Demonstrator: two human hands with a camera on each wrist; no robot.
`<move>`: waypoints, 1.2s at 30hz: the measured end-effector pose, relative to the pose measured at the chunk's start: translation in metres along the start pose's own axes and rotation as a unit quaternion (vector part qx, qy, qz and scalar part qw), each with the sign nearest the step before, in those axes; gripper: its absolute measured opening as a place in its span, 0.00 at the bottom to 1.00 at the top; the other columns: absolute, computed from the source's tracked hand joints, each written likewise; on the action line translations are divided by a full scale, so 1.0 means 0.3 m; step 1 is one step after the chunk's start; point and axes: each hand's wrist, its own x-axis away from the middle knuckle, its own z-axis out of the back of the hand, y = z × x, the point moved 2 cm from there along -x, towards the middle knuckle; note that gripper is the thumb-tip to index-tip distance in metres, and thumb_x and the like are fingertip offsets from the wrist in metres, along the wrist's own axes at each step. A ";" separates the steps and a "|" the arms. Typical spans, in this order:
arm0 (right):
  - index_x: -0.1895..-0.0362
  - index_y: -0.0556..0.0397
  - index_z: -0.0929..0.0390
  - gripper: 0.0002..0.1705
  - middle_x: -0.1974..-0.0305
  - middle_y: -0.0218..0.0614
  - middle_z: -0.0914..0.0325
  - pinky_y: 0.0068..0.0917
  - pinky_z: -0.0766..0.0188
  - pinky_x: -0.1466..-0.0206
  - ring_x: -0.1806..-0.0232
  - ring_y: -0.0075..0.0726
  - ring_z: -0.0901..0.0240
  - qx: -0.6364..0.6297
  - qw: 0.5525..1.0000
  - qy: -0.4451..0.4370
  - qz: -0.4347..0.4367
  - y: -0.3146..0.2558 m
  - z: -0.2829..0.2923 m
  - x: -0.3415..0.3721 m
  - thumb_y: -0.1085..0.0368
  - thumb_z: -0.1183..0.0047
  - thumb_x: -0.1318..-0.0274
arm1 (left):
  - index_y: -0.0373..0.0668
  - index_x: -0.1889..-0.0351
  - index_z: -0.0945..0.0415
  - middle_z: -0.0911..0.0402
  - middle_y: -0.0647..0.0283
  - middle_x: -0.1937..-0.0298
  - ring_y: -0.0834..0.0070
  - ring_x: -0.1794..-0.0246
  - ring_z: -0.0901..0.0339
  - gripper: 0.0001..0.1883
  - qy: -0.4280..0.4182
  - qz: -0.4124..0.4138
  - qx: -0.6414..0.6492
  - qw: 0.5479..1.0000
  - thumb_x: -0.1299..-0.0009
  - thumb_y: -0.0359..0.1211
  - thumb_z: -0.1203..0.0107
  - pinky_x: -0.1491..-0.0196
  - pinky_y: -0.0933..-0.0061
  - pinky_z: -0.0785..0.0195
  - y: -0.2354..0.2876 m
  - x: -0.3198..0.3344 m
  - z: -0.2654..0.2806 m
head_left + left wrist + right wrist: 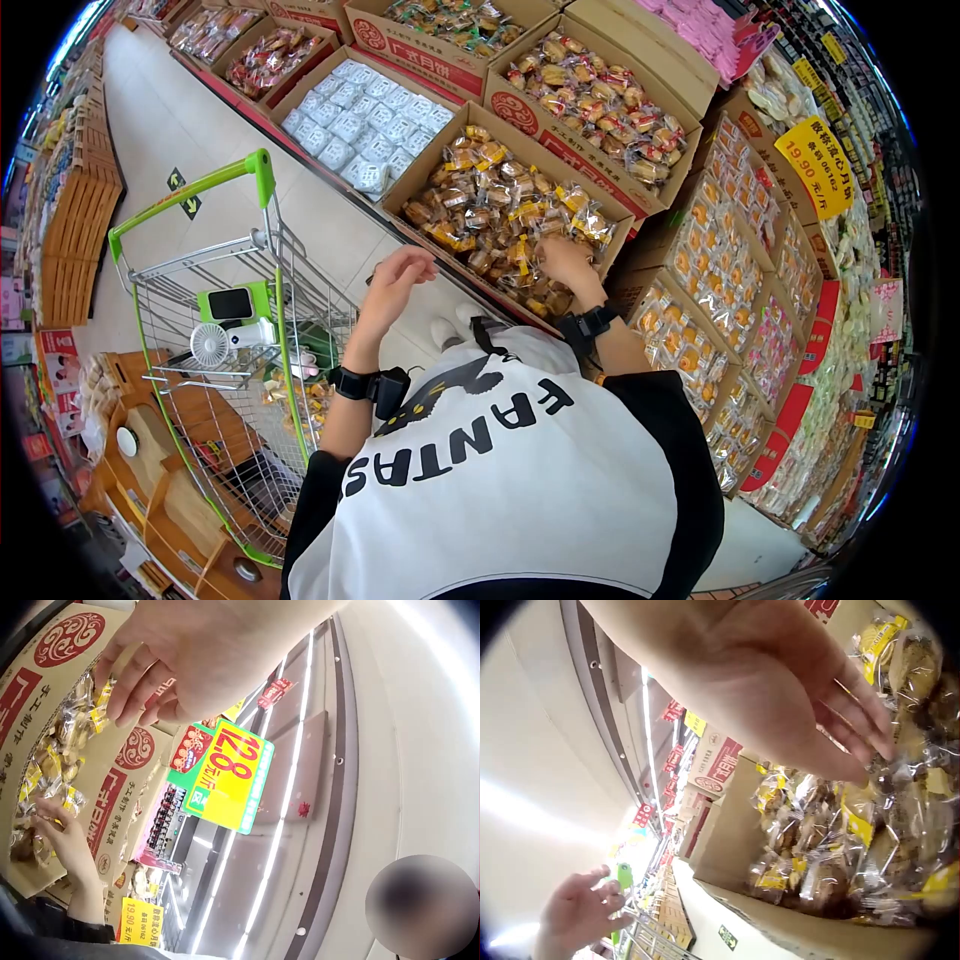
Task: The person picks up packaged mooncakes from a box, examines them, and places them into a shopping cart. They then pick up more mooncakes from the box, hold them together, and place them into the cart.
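Supermarket aisle, pale tiled floor, bulk goods displayed in rows of cardboard boxes. Central item: one open brown cardboard box, filled with small brown cakes in clear plastic wrappers with yellow labels, heaped loosely within its walls. Right hand: lowered into this box near its right side, fingers loosely extended and fingertips among the wrapped cakes, thumb close to them; whether it pinches a packet cannot be told. Left hand: raised beside the near-left part of the box, apart from the cakes, fingers loosely bent, holding nothing. Each wrist: one black strap-mounted device. Adjoining stock: white square packets in the box to the left; red-and-clear wrapped pastries in a printed carton behind; clear packs of round orange pastries stacked to the right. Signage: yellow rectangular price card with red and black print, reading 19.90; yellow-and-green price board, reading 12.8. At left: wire shopping cart with bright green handle, carrying a small white round fan and a black-screened device on a green mount. Person's clothing: white top with black sleeves and black lettering.
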 end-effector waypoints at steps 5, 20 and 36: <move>0.67 0.52 0.27 0.14 0.68 0.43 0.27 0.36 0.35 0.60 0.62 0.48 0.31 -0.039 0.997 0.063 -0.003 0.015 -0.040 0.007 0.72 0.51 0.65 | 0.37 0.63 0.31 0.27 0.64 0.70 0.78 0.67 0.29 0.07 -0.029 -0.001 -0.001 1.000 0.35 0.27 0.60 0.61 0.79 0.36 -0.013 -0.015 -0.014; 0.70 0.54 0.28 0.10 0.70 0.47 0.27 0.39 0.33 0.63 0.64 0.51 0.30 -0.058 0.992 0.082 -0.076 0.057 -0.040 0.093 0.72 0.51 0.64 | 0.42 0.59 0.31 0.32 0.53 0.61 0.61 0.60 0.31 0.12 -0.263 -0.149 -0.366 0.880 0.42 0.31 0.52 0.57 0.68 0.38 -0.198 -0.317 -0.353; 0.80 0.53 0.26 0.03 0.78 0.43 0.28 0.38 0.34 0.66 0.69 0.48 0.30 -0.059 0.989 0.073 -0.111 0.074 -0.066 0.032 0.70 0.51 0.67 | 0.43 0.70 0.40 0.37 0.60 0.67 0.64 0.57 0.43 0.13 -0.336 -0.092 -0.298 0.889 0.48 0.26 0.45 0.56 0.69 0.43 -0.332 -0.379 -0.330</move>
